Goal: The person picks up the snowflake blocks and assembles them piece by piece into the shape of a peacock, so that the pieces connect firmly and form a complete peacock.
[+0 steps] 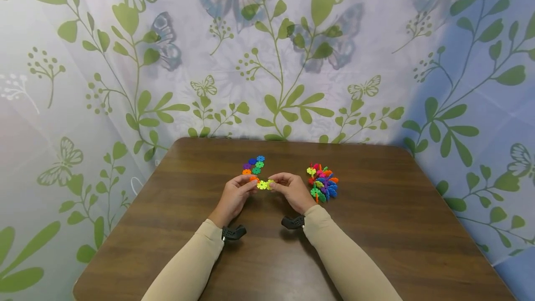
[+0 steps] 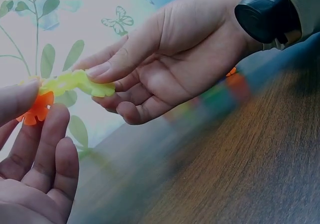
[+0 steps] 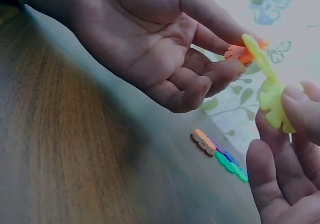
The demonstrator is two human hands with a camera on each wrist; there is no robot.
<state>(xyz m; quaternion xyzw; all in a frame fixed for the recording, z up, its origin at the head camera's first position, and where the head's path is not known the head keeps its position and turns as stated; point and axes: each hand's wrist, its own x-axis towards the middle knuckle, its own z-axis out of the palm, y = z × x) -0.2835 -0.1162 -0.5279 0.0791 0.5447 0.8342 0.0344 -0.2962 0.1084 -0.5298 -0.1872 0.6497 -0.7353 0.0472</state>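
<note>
Above the table, my left hand (image 1: 235, 197) pinches an orange flower-shaped disc (image 2: 36, 108) between thumb and fingers. My right hand (image 1: 292, 190) pinches a yellow flower-shaped disc (image 3: 274, 105). A second yellow disc (image 1: 262, 185) sits between the hands, and the three discs look linked edge to edge. Just beyond the left hand, a bent row of discs lies on the table: orange (image 1: 246, 172), purple (image 1: 246, 166), blue (image 1: 252, 161) and green (image 1: 257, 170) ones. In the right wrist view this row lies apart from the held discs.
To the right of my right hand, a heap of mixed-colour discs (image 1: 323, 183) lies on the brown wooden table (image 1: 376, 226). Behind the table hangs a curtain (image 1: 234, 82) with leaves and butterflies. Each wrist wears a black camera mount (image 1: 234, 232).
</note>
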